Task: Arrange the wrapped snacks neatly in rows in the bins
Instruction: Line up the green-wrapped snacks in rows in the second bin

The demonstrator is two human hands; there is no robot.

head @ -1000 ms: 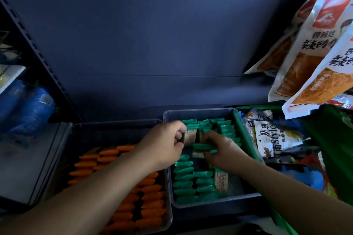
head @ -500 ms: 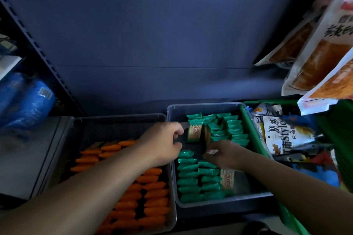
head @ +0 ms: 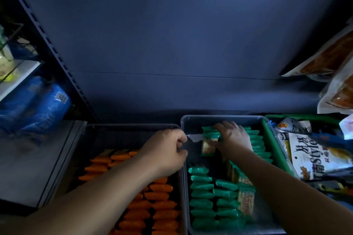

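Note:
Two clear bins stand side by side on a shelf. The left bin [head: 131, 126] holds rows of orange wrapped snacks [head: 160, 206]. In the right bin [head: 219, 117], green wrapped snacks [head: 202, 194] lie in neat rows at the front and a looser group sits at the back. My left hand [head: 168, 150] is curled at that bin's left rim and seems to pinch it. My right hand [head: 235, 139] reaches over the back group, fingers bent down on the packets, thumb against a packet [head: 209, 143] that shows its printed face.
A green basket [head: 275, 150] to the right holds large snack bags [head: 313, 158]. More bags [head: 328, 57] hang at the upper right. Blue packs [head: 34, 108] lie on the shelf to the left, behind a slanted perforated upright [head: 57, 53]. A dark panel backs the shelf.
My right hand moved from the middle of the green bin to its back group. My left hand drew left to the bin's rim. The view tilted, so the hanging bags slid toward the right edge.

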